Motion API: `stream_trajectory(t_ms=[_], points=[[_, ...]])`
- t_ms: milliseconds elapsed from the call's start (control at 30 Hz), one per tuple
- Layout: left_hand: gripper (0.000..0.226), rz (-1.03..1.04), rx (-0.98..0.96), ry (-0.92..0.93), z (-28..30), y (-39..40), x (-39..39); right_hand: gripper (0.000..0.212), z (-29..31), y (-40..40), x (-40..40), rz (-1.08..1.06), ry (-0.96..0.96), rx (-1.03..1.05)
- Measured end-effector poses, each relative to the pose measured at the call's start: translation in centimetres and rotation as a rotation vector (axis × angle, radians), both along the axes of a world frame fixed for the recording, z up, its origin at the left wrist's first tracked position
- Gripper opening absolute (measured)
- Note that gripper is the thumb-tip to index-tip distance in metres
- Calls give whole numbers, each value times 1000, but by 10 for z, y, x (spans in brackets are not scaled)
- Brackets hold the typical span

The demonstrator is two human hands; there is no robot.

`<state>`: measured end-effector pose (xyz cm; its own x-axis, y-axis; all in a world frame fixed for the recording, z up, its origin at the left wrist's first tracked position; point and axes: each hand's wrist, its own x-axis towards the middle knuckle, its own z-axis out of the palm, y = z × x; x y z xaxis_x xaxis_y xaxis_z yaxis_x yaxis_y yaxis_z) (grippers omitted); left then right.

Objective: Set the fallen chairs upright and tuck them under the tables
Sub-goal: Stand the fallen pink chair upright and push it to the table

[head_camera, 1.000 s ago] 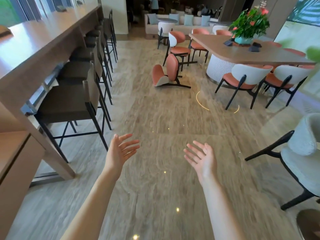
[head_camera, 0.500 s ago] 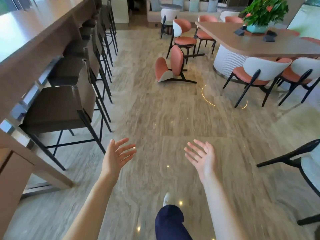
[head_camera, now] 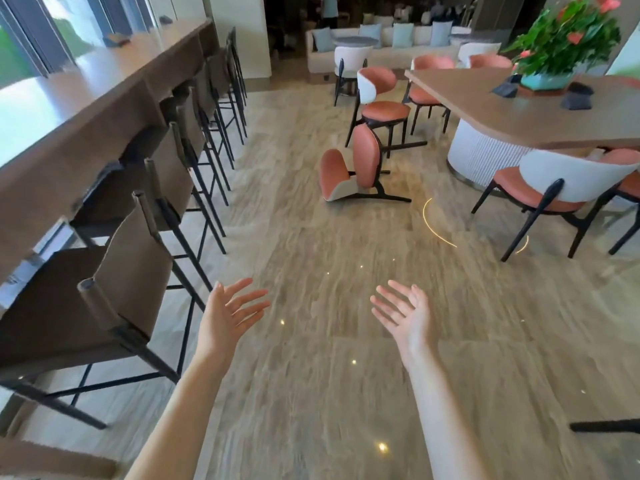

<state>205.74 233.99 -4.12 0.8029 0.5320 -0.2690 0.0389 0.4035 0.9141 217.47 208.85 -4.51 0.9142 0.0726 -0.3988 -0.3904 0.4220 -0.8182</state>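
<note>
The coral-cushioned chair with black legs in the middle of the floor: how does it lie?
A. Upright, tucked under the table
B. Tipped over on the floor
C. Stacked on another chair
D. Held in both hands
B: the coral-cushioned chair lies tipped on the floor, legs pointing sideways, while the left hand and right hand are open and empty.

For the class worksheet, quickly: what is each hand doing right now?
Left hand: open, palm up, holding nothing.
Right hand: open, palm up, holding nothing.

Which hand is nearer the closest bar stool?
Left. The left hand hangs open just right of the closest bar stool; the right hand is farther right, over open floor.
</note>
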Motion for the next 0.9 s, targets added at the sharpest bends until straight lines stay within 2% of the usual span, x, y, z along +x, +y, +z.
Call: stream_trajectory(t_ms=[233, 467, 733, 900], points=[[56, 31, -113, 62, -31, 57, 80, 45, -26, 47, 100, 62, 93, -39], [57, 45, -153, 48, -57, 151, 202, 46, -40, 142, 227, 91, 53, -74], [56, -10, -106, -49, -5, 295, 387, 43, -4, 267, 391, 51, -45, -48], [57, -39, -97, -47, 2, 343, 467, 43, 2, 320, 461, 44, -28, -48]])
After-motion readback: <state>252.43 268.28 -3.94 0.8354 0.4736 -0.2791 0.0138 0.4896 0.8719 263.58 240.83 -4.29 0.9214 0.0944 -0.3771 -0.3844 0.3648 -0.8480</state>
